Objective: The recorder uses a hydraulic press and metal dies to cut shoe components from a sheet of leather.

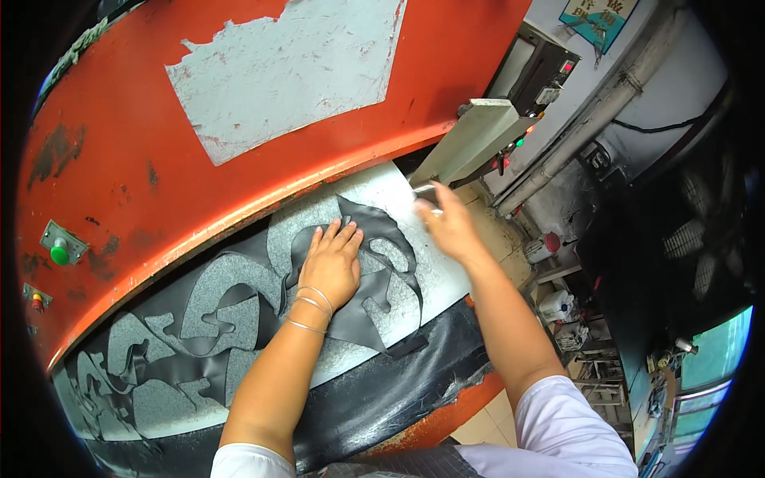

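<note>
A black sheet, leather-like and full of curved cut-outs, lies wrinkled over a pale, worn cutting board. My left hand rests on the sheet with its fingers stretched out, pressing near a raised fold. Beyond the board's right end, my right hand is curled and smeared by motion. A thin, shiny metal edge shows at its fingertips; its kind is not clear. The narrow strips of the sheet at the far left lie twisted and partly overlap.
The orange press beam spans the board's far side. At its left is a green button. A grey control box juts out at the right. Black padding lines the near edge. A black fan stands far right.
</note>
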A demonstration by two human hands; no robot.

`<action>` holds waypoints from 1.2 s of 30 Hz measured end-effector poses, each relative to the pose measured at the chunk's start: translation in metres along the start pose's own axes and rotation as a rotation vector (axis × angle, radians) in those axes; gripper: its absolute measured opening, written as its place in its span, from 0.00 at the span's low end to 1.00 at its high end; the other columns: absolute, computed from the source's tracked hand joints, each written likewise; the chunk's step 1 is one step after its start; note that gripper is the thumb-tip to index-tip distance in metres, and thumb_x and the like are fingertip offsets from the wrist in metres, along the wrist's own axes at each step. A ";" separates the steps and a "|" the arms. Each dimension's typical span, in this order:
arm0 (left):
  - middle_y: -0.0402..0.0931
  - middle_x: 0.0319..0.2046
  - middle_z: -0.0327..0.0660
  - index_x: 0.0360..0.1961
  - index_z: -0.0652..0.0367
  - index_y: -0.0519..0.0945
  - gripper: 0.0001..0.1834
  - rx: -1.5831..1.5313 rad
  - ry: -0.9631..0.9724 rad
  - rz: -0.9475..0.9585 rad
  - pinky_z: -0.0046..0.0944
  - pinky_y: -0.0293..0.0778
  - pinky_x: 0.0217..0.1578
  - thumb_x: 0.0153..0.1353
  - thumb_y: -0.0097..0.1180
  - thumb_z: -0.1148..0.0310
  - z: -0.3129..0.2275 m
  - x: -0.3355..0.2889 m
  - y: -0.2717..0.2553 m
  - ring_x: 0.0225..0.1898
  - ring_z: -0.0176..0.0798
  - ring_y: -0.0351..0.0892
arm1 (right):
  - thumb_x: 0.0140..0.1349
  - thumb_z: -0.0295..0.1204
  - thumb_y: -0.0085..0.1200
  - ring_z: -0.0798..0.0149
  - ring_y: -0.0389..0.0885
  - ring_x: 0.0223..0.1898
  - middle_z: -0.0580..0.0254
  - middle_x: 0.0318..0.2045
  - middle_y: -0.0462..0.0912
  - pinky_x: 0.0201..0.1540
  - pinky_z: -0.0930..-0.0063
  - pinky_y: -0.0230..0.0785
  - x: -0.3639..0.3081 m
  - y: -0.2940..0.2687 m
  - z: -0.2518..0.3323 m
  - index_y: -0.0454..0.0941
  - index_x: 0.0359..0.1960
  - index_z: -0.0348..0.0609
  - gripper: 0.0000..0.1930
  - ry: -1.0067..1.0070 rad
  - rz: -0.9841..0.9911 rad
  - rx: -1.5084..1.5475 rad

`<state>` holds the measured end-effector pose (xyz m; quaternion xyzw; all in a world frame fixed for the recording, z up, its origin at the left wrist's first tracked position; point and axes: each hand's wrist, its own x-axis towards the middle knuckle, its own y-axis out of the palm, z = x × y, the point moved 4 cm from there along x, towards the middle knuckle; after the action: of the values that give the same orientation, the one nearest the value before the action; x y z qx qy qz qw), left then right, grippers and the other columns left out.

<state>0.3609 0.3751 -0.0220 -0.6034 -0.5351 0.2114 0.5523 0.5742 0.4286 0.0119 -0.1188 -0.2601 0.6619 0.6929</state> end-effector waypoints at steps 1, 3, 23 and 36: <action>0.72 0.60 0.44 0.55 0.59 0.77 0.21 -0.002 0.002 -0.006 0.53 0.55 0.67 0.59 0.51 0.72 -0.002 0.001 0.001 0.66 0.51 0.64 | 0.60 0.36 0.60 0.42 0.77 0.48 0.41 0.47 0.77 0.52 0.57 0.70 0.000 0.012 0.015 0.71 0.56 0.33 0.26 -0.293 -0.046 -0.167; 0.75 0.57 0.45 0.51 0.61 0.80 0.18 -0.067 -0.020 -0.077 0.52 0.59 0.66 0.59 0.53 0.71 -0.004 0.001 0.007 0.63 0.52 0.67 | 0.55 0.33 0.63 0.45 0.73 0.53 0.44 0.47 0.77 0.55 0.59 0.67 0.000 0.044 0.018 0.72 0.56 0.34 0.27 -0.354 0.116 -0.228; 0.76 0.56 0.47 0.53 0.60 0.80 0.20 -0.436 -0.346 -0.430 0.45 0.63 0.63 0.57 0.60 0.72 0.046 -0.136 -0.116 0.62 0.46 0.72 | 0.52 0.35 0.66 0.45 0.69 0.54 0.46 0.54 0.75 0.58 0.56 0.62 -0.014 0.028 -0.008 0.69 0.62 0.42 0.34 -0.396 -0.065 -0.495; 0.63 0.63 0.52 0.68 0.73 0.55 0.40 0.175 -1.109 -1.327 0.40 0.57 0.63 0.60 0.57 0.63 0.407 -0.448 -0.418 0.61 0.46 0.65 | 0.59 0.44 0.59 0.46 0.83 0.36 0.52 0.36 0.82 0.36 0.55 0.76 -0.091 0.241 0.331 0.65 0.50 0.42 0.26 -0.891 0.159 0.301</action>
<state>-0.3075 0.0839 0.0777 0.0678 -0.9501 0.1497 0.2653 0.1977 0.3031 0.1473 0.2587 -0.4234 0.7296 0.4705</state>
